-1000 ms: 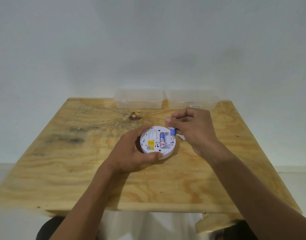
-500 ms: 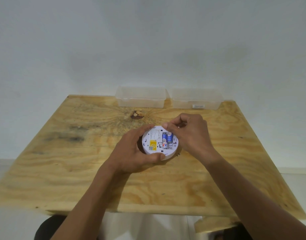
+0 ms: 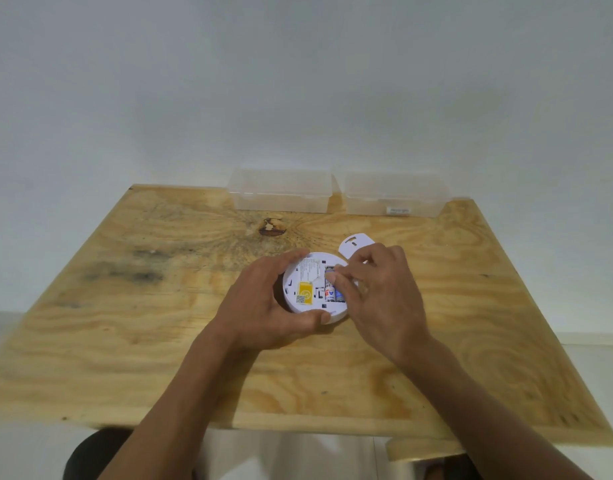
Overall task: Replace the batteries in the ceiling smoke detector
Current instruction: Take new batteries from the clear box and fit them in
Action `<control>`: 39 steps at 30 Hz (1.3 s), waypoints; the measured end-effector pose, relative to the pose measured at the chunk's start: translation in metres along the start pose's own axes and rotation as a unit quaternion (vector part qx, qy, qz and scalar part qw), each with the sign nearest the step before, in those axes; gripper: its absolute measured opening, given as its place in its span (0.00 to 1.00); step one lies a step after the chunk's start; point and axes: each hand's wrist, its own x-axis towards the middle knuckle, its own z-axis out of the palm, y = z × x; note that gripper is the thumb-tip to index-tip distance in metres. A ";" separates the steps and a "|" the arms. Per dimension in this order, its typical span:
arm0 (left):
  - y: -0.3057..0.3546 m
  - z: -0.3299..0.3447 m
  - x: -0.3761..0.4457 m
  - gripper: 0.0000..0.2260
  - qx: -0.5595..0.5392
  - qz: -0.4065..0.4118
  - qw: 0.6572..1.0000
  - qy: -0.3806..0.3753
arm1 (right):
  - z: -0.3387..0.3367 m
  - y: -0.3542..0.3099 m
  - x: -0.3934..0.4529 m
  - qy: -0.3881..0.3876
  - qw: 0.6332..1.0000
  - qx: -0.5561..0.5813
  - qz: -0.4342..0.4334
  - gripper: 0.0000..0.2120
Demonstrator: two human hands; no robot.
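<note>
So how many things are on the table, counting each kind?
Clear boxes: 2
Smoke detector: 1
Batteries in it: 2
White cover plate: 1
Total: 6

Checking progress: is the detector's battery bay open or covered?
Open: batteries show in the detector; its cover lies apart.
</note>
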 end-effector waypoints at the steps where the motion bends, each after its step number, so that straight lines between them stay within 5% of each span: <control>1: 0.001 0.000 0.000 0.39 -0.004 -0.002 1.000 -0.003 | 0.001 0.002 -0.002 0.010 1.000 -0.012 -0.013 0.13; 3: 0.002 -0.001 -0.002 0.33 0.000 -0.007 1.000 -0.004 | 0.001 0.003 -0.005 0.024 0.999 -0.036 -0.030 0.14; 12: 0.002 0.004 -0.002 0.36 -0.023 -0.019 1.000 0.009 | 0.000 -0.004 -0.007 0.020 0.997 -0.072 -0.016 0.17; 22: -0.005 0.005 -0.005 0.39 -0.019 -0.024 0.999 0.010 | 0.001 -0.006 -0.015 0.029 0.999 -0.041 0.000 0.10; 31: -0.001 0.004 -0.004 0.27 -0.018 -0.011 1.000 0.008 | -0.007 -0.004 -0.008 -0.011 0.999 -0.033 -0.014 0.09; 36: -0.005 0.002 -0.003 0.33 -0.005 -0.006 1.000 0.001 | -0.011 0.010 0.014 0.021 0.987 0.095 0.130 0.11; 39: -0.005 0.001 -0.003 0.38 0.000 0.001 1.000 0.002 | -0.008 0.026 0.029 -0.025 0.977 0.036 0.208 0.17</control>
